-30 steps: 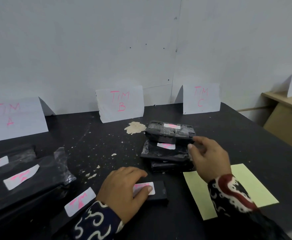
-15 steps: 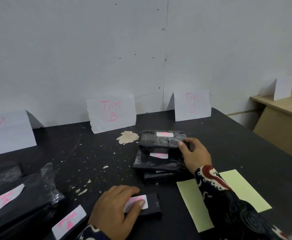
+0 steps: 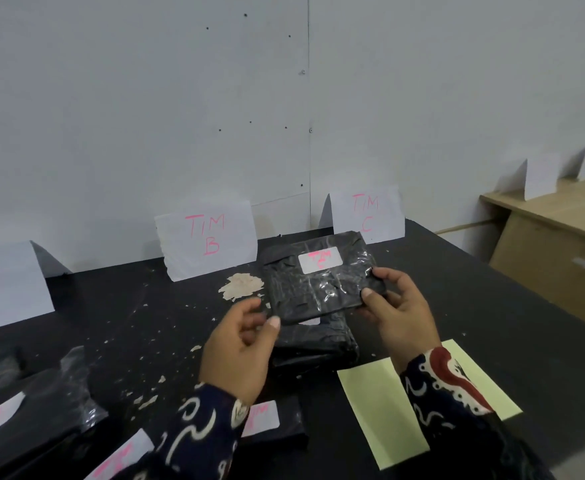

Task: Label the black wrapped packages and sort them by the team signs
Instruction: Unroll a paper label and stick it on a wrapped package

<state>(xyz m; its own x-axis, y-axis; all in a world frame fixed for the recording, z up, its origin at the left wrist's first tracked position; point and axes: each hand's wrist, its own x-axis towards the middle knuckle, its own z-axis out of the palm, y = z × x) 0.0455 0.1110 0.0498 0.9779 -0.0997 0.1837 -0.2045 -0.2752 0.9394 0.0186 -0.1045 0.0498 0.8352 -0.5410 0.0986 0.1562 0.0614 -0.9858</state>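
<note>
A black wrapped package (image 3: 319, 289) with a white label in pink writing (image 3: 320, 259) is lifted and tilted above a stack of two black packages (image 3: 319, 344). My right hand (image 3: 402, 317) grips its right edge. My left hand (image 3: 239, 351) has its thumb at the near left corner, fingers curled along the left edge. Paper signs stand against the wall: TIM B (image 3: 206, 237), TIM C (image 3: 367, 213), and a third sign (image 3: 7, 285) at the far left, partly cut off. A small labelled black package (image 3: 284, 424) lies near my left sleeve.
Several labelled black packages (image 3: 34, 410) are piled at the lower left. A pale yellow-green sheet (image 3: 377, 403) lies at the lower right of the black table (image 3: 128, 323). A chipped patch (image 3: 242, 285) marks the tabletop. A wooden desk (image 3: 554, 230) stands to the right.
My right hand lifted the top package off the stack and tilted it toward me. My left hand left the small package and came up to the lifted package's left corner.
</note>
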